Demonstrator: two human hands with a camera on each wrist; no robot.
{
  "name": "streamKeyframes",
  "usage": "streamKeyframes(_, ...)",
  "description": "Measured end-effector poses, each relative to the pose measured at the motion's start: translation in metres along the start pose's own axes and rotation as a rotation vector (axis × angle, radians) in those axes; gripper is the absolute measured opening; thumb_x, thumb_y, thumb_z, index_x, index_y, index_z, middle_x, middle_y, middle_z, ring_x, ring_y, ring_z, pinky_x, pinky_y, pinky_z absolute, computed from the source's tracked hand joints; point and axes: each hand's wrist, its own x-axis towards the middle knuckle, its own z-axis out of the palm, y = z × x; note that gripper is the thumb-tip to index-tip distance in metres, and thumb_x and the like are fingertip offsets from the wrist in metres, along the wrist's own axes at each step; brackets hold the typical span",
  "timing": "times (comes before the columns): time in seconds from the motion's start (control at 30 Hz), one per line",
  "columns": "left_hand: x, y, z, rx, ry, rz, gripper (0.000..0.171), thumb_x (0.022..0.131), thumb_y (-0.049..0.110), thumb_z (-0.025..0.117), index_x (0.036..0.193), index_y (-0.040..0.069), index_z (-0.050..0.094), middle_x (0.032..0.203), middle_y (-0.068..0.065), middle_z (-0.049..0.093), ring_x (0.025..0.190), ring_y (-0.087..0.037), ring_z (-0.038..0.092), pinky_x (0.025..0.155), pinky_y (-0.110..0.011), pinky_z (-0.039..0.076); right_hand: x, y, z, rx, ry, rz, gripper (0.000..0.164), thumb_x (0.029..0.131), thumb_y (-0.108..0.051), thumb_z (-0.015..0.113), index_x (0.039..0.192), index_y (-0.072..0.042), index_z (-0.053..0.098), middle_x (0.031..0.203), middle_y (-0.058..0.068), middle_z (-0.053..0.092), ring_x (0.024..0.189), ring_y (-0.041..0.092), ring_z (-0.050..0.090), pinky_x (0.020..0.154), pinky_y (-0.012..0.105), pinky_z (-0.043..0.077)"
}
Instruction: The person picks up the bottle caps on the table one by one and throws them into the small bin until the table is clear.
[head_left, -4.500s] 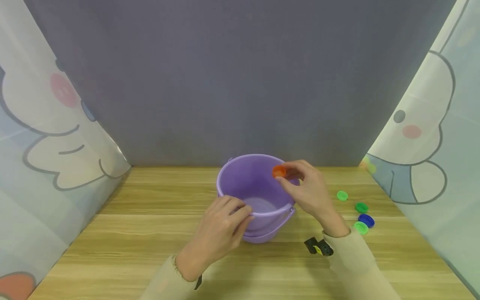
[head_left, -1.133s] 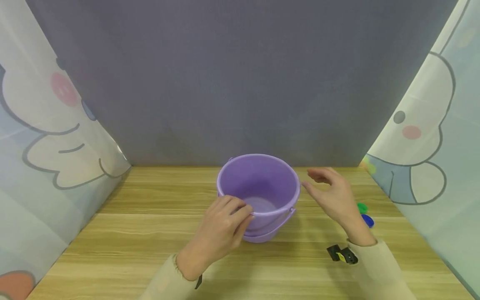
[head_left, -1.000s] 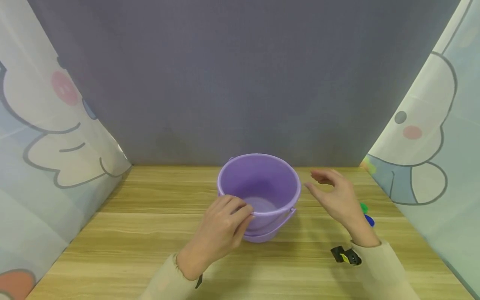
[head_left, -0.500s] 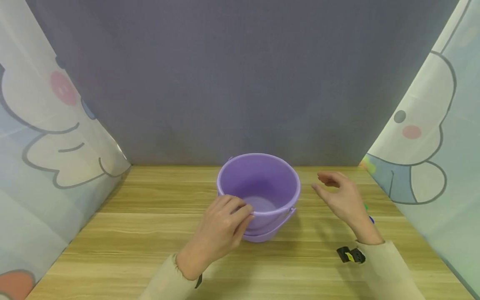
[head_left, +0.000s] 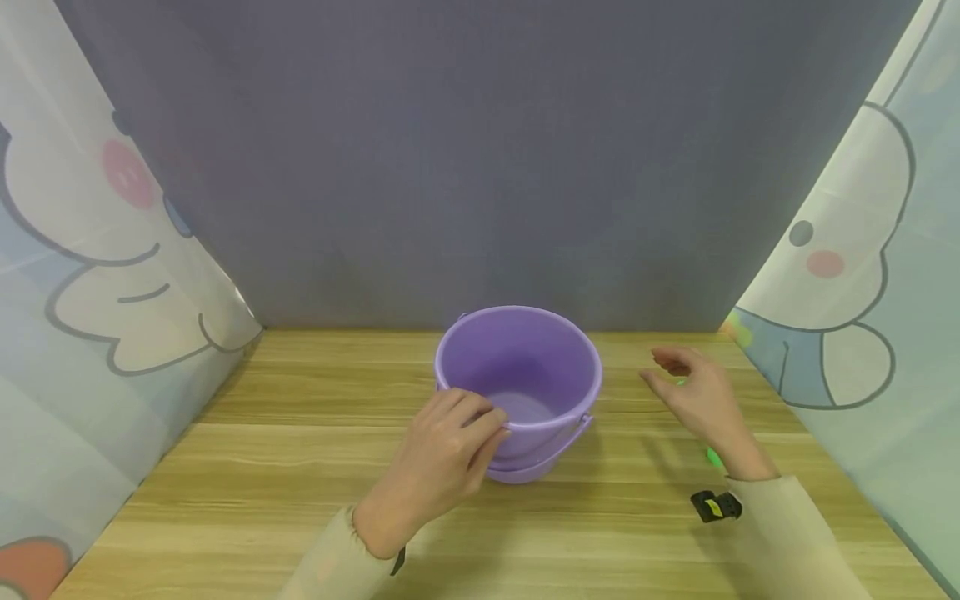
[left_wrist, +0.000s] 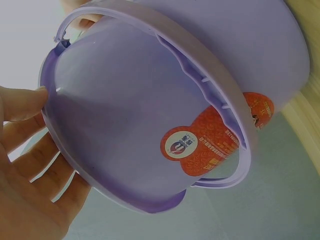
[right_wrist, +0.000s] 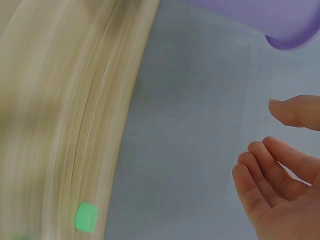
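A purple bucket (head_left: pixel 525 350) stands upright on the wooden table. My left hand (head_left: pixel 450 442) holds its near rim; in the left wrist view the thumb lies on one side of the rim and the fingers on the other. To the right of the bucket, my right hand (head_left: pixel 701 404) hovers over the table with thumb and fingers apart and nothing between them. One light green bottle cap (head_left: pixel 681 382) peeks out behind its fingers, and another light green cap (head_left: pixel 714 457) shows beside the wrist. The right wrist view has a green cap (right_wrist: pixel 86 217) near the table edge.
A grey panel (head_left: pixel 480 167) rises behind the table (head_left: pixel 300 467). Cartoon-printed sheets (head_left: pixel 840 333) flank it on both sides. The bucket's handle (head_left: pixel 562 446) hangs down at its front right. A black strap piece (head_left: pixel 716 506) sticks out by the right sleeve.
Earlier the right hand held an orange cap over the bucket; now it is bare and has moved right, covering the dark green and blue caps. The left hand has stayed on the rim.
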Motion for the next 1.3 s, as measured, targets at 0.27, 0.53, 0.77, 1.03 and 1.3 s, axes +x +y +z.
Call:
streamKeyframes(0.27, 0.000, -0.001, 0.001, 0.003, 0.010, 0.006, 0.006, 0.092, 0.017, 0.072, 0.095, 0.012, 0.071, 0.093, -0.001, 0.067, 0.089, -0.020, 0.062, 0.082, -0.034, 0.054, 0.007, 0.010, -0.009, -0.066, -0.050, 0.053, 0.045, 0.094, -0.021, 0.070, 0.124, 0.011, 0.063, 0.116, 0.033, 0.066, 0.103, 0.050, 0.063, 0.088, 0.062, 0.049)
streamKeyframes(0.53, 0.000, 0.000, 0.000, 0.002, 0.004, 0.000, 0.007, 0.092, 0.017, 0.072, 0.096, 0.012, 0.072, 0.094, -0.001, 0.068, 0.091, -0.020, 0.063, 0.082, -0.034, 0.054, 0.010, 0.028, -0.013, -0.070, -0.085, 0.062, 0.047, 0.096, -0.021, 0.069, 0.127, 0.014, 0.059, 0.121, 0.036, 0.062, 0.106, 0.053, 0.061, 0.089, 0.063, 0.050)
streamKeyframes(0.77, -0.001, 0.000, 0.000, 0.003, 0.007, 0.005, 0.007, 0.092, 0.017, 0.072, 0.096, 0.012, 0.071, 0.094, 0.000, 0.068, 0.090, -0.020, 0.062, 0.082, -0.034, 0.053, 0.012, 0.041, -0.017, -0.110, -0.119, 0.047, 0.048, 0.095, -0.021, 0.070, 0.125, 0.015, 0.059, 0.119, 0.037, 0.062, 0.105, 0.055, 0.061, 0.088, 0.064, 0.050)
streamKeyframes(1.03, -0.001, 0.001, 0.001, 0.002, 0.011, 0.002, 0.006, 0.091, 0.017, 0.072, 0.095, 0.012, 0.071, 0.094, 0.000, 0.068, 0.090, -0.020, 0.062, 0.083, -0.034, 0.054, 0.015, 0.056, -0.017, -0.142, -0.217, 0.109, 0.054, 0.097, -0.024, 0.066, 0.128, 0.019, 0.055, 0.124, 0.040, 0.058, 0.110, 0.058, 0.056, 0.088, 0.065, 0.049)
streamKeyframes(1.3, 0.000, 0.001, 0.000, 0.000, -0.004, -0.005, 0.007, 0.091, 0.016, 0.073, 0.096, 0.012, 0.072, 0.095, 0.000, 0.068, 0.092, -0.020, 0.062, 0.084, -0.034, 0.054, 0.018, 0.069, -0.016, -0.176, -0.271, 0.126, 0.054, 0.096, -0.023, 0.066, 0.127, 0.020, 0.055, 0.124, 0.040, 0.057, 0.109, 0.056, 0.056, 0.088, 0.064, 0.049)
